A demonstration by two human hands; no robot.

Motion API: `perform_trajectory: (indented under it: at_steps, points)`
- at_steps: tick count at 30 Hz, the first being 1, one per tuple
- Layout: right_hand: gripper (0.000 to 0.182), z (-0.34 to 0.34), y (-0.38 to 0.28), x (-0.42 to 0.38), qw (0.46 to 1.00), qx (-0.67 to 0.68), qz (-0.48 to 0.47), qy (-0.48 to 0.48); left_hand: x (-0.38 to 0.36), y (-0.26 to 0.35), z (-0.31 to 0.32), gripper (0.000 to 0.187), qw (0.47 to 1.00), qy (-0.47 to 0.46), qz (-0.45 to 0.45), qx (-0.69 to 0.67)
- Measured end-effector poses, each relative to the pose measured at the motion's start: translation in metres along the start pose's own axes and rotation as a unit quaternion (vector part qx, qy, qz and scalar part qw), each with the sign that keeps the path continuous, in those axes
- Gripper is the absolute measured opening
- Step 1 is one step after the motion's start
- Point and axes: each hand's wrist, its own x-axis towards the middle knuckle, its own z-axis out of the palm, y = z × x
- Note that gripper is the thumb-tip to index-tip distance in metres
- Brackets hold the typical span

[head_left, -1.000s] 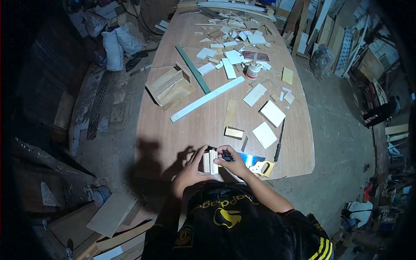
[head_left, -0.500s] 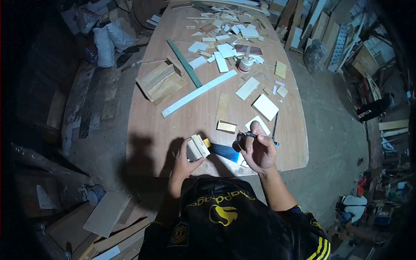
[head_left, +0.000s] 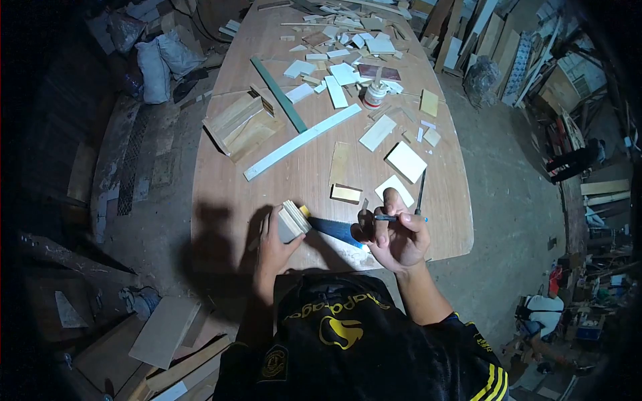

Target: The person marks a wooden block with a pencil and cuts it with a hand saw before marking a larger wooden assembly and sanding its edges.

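Note:
My left hand [head_left: 271, 244], near the table's front edge, is closed around a small wooden block [head_left: 292, 220] with layered, ridged strips along one side. To its right, my right hand [head_left: 401, 240] is raised with the palm turned up. Its thumb and fingers pinch a thin, dark, pen-like tool [head_left: 386, 218]. Between my hands a handsaw [head_left: 334, 230] lies on the table, its blade dark blue and its handle yellow, partly hidden behind the block. A small wooden piece with dark edges [head_left: 346, 193] lies just beyond the saw.
On the wooden table [head_left: 294, 154] lie an open wooden box [head_left: 244, 127], a green strip [head_left: 279, 93], a long white strip [head_left: 302, 142] and a glue jar [head_left: 375, 95]. Several white and bare offcuts cover the far end. A person [head_left: 543, 314] is at the far right, among clutter.
My left hand has shifted slightly left and tilted the block. My right hand has turned a little, bringing the pen-like tool more level. The whole view has shifted slightly.

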Motion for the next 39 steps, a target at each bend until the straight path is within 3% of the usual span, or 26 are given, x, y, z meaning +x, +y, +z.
perform_trajectory:
  at_steps: [6, 14, 16, 17, 20, 22, 25, 30, 33, 35, 37, 38, 39]
  points:
    - [0.026, -0.006, 0.012, -0.003, 0.997, 0.068, -0.022, 0.004, 0.018, -0.043, 0.003, 0.085, 0.987, -0.013, 0.015, 0.162]
    - [0.035, -0.015, 0.025, -0.009, 0.995, 0.102, -0.02, -0.007, 0.037, -0.074, 0.02, 0.086, 0.964, -0.099, 0.02, 0.246]
    - [0.046, -0.028, 0.03, -0.015, 0.997, -0.014, 0.039, 0.061, 0.044, -0.081, 0.031, 0.087, 0.944, -0.139, -0.009, 0.3]
    - [0.054, -0.048, 0.034, -0.018, 0.994, -0.064, 0.071, 0.05, 0.049, -0.083, 0.035, 0.087, 0.93, -0.16, -0.027, 0.329]
    - [0.048, -0.086, 0.049, -0.036, 0.965, -0.133, 0.144, 0.173, 0.061, -0.101, 0.041, 0.085, 0.912, -0.149, -0.057, 0.379]
    - [0.033, -0.124, 0.067, -0.061, 0.917, -0.194, 0.204, 0.281, 0.069, -0.108, 0.04, 0.084, 0.907, -0.154, -0.078, 0.384]
    - [0.023, -0.158, 0.093, -0.094, 0.846, -0.338, 0.268, 0.315, 0.078, -0.112, 0.036, 0.085, 0.863, -0.186, -0.139, 0.448]
    - [0.04, -0.145, 0.111, -0.099, 0.843, -0.441, 0.261, 0.164, 0.077, -0.124, 0.039, 0.088, 0.872, -0.186, -0.15, 0.428]
    - [0.043, -0.136, 0.12, -0.08, 0.847, -0.439, 0.267, 0.137, 0.066, -0.121, 0.045, 0.084, 0.868, -0.114, -0.094, 0.475]
    - [0.035, -0.13, 0.127, -0.065, 0.823, -0.502, 0.228, 0.138, 0.054, -0.089, 0.055, 0.067, 0.921, 0.015, 0.01, 0.389]
    - [0.026, -0.143, 0.142, -0.059, 0.838, -0.47, 0.21, 0.181, 0.047, -0.069, 0.068, 0.047, 0.991, -0.07, -0.007, 0.114]
    - [0.019, -0.152, 0.153, -0.057, 0.851, -0.438, 0.191, 0.22, 0.039, -0.05, 0.07, 0.037, 0.995, -0.091, -0.012, 0.028]
    - [0.015, -0.165, 0.169, -0.056, 0.869, -0.423, 0.096, 0.236, 0.033, -0.052, 0.08, 0.038, 0.988, -0.141, -0.05, -0.047]
